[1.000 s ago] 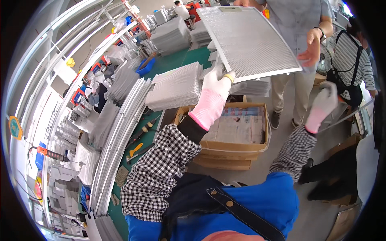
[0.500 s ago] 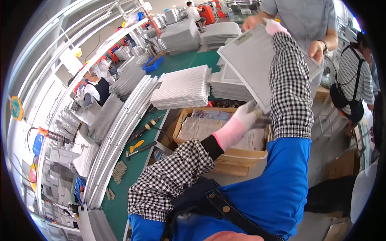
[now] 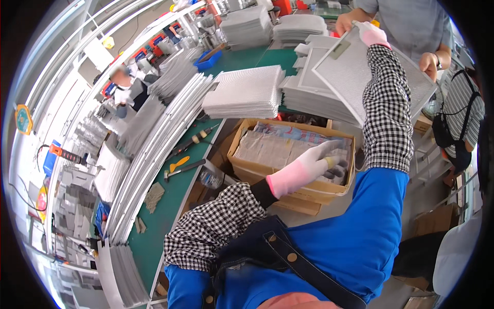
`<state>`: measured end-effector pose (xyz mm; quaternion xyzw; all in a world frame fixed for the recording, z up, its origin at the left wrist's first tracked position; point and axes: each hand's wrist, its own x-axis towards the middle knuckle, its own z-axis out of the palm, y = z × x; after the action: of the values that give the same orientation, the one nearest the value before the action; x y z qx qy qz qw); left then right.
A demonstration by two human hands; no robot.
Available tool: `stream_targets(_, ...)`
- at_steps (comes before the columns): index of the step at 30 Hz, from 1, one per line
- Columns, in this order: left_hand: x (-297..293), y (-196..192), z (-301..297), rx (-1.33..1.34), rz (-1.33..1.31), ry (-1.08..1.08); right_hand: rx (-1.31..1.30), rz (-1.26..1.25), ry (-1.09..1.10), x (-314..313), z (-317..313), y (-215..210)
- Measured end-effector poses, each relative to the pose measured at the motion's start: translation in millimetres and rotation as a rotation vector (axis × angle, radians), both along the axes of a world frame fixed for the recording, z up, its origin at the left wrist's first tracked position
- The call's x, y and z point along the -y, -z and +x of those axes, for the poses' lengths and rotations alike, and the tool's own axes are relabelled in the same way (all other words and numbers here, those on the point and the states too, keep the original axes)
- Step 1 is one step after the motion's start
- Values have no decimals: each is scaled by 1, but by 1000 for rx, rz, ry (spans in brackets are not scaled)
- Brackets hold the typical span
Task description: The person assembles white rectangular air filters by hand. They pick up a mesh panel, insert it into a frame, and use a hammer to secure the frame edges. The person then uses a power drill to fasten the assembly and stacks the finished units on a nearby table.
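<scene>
Right hand (image 3: 371, 34), gloved pink and white: raised high, closed on the top edge of a framed metal mesh panel (image 3: 355, 82), which hangs tilted above the panel stacks. Left hand (image 3: 321, 159), same glove: lowered into the cardboard box (image 3: 288, 177), fingers curled over the grey wrapped packs (image 3: 278, 149) inside; whether it actually grips one cannot be told.

Progress, as judged: one panel lifted clear and not yet set anywhere; the box looks nearly full of packs, and many panels remain stacked.

Surface: green table (image 3: 164, 216) carrying a stack of corrugated mesh sheets (image 3: 244, 92), a pile of framed panels (image 3: 314, 98) under the lifted one, long metal strips (image 3: 154, 154) laid lengthwise, and a yellow-handled scraper (image 3: 177, 165) beside other hand tools.

Room: bright workshop with white shelving at the left. Another person in a grey shirt (image 3: 406, 26) stands just behind the raised panel; a further worker sits far along the table.
</scene>
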<state>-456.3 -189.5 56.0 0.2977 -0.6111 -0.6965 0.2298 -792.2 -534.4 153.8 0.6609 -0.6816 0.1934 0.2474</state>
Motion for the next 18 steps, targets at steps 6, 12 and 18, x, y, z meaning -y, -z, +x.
stream_targets(6, -27, 30, 82, 139, -83, -207, -203, -160, 155, -20, 27, -4)
stream_targets(12, -69, 119, 205, 144, -2, -634, 169, -613, -377, -108, 215, -40)
stream_targets(18, -111, 208, 237, 85, 239, -815, 15, -51, -792, -118, 423, 11)
